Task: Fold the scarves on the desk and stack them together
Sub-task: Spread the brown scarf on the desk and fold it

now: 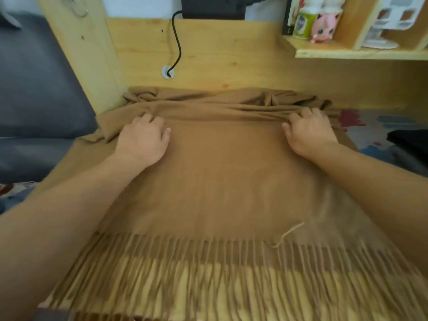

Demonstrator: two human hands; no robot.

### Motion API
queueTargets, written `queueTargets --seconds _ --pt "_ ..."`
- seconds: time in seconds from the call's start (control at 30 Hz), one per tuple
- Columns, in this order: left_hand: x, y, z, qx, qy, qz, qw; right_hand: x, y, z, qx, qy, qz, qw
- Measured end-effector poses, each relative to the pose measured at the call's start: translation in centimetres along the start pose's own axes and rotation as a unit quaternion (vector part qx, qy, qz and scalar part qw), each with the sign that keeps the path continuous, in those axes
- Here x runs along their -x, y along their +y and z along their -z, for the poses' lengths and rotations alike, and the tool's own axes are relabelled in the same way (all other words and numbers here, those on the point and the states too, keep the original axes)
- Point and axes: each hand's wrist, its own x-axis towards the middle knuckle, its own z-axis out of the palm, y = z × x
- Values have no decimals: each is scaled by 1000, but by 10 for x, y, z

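I am looking down on a tan fringed scarf (220,177) that is lying spread across the wooden desk (231,54), filling the centre of the frame, with its tassel fringe (208,269) hanging toward the bottom edge. The far part of the cloth is lying bunched in loose ridges across the middle of the frame, just below the desk's back panel.

I am holding my left hand (144,137) at centre left, fingers curled into the ridge of fabric and pinching it, thumb resting on the flat cloth. My right hand (309,130) is mirroring it at centre right, fingers gathering the same ridge. The two hands are well apart, one near each side of the scarf.

As I judge it, the folding is only beginning: the near half is lying flat and smoothed, but no clean fold is showing, and the far part is looking rumpled. A patterned cloth (375,126) and something dark (407,140) are peeking out at the right edge; I cannot tell whether they are further scarves. No stack is visible, so nearly everything is remaining to be done.

A black cable (177,42) is running down the back panel at upper centre, and a pink figurine (324,27) is sitting on the shelf at upper right.
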Motion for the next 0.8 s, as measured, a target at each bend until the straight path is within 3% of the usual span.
queueTargets --seconds 0.1,0.2,0.33,0.43,0.7,0.8 --pt "69 13 37 97 -94 8 991 53 -34 28 -71 3 85 994" --pt "149 -3 60 55 -183 4 982 126 -49 55 -110 -56 150 981" --pt "232 -39 64 12 -236 66 970 208 -46 70 -140 -193 119 964" --pt "260 -53 60 -10 -218 47 975 248 -37 66 -90 -274 112 951" --pt "296 -85 70 8 -187 116 975 276 -30 77 -50 -260 112 958" --pt "319 -106 72 -30 -99 100 990 283 -25 80 -51 -268 114 955"
